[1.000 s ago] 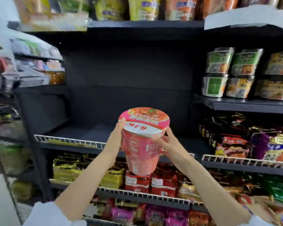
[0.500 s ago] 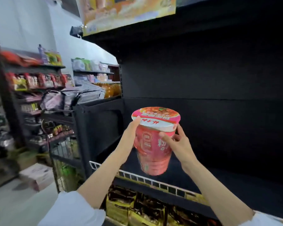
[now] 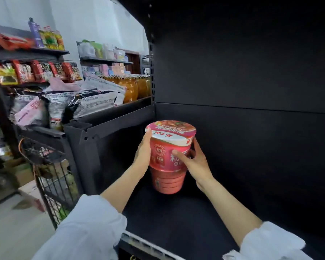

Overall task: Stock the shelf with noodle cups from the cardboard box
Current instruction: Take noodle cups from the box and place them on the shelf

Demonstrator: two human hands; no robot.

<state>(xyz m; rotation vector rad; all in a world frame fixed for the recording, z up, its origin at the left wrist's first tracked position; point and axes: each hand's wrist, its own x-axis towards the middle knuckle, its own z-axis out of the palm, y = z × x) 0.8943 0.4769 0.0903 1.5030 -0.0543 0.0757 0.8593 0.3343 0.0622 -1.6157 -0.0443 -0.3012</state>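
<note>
A pink and red noodle cup [image 3: 167, 158] with a white-rimmed lid is held upright between both hands, deep inside a bare black shelf bay [image 3: 186, 218]. My left hand [image 3: 144, 152] grips its left side, thumb up at the lid's rim. My right hand [image 3: 193, 160] grips the right side, with the thumb across the front label. The cup's base is at or just above the shelf floor near the bay's left rear corner; I cannot tell whether it touches. The cardboard box is out of view.
A black side panel [image 3: 105, 147] bounds the bay on the left. Beyond it stand shelves of snack bags [image 3: 64, 106], orange jars [image 3: 131, 87] and a wire basket rack [image 3: 53, 177]. The shelf's white front rail [image 3: 144, 244] runs below my arms.
The view has swung left and closer into the bay. Both hands have carried the cup forward and down, from in front of the shelf to low over its floor.
</note>
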